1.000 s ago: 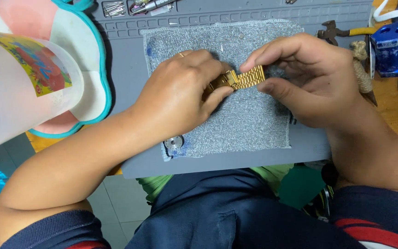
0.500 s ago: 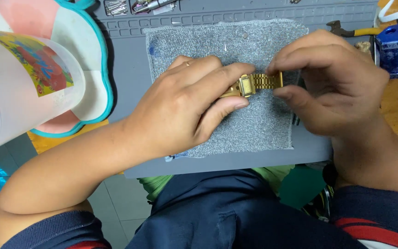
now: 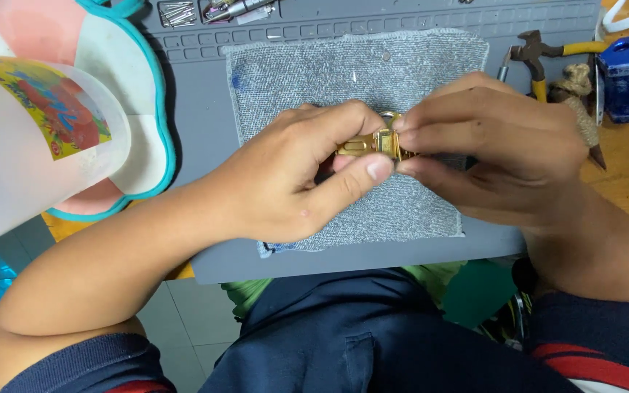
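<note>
Since half a second ago both hands have turned the gold watch clasp; band links now hidden. Translucent plastic jug well left of the grey towel. Left hand and right hand pinch the clasp just above the towel's centre. Pliers beyond its right edge.

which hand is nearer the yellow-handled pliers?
Right. The right hand sits just below-left of the pliers at the mat's top right edge; the left hand is farther off, across the grey cloth, both pinching the gold clasp.
</note>
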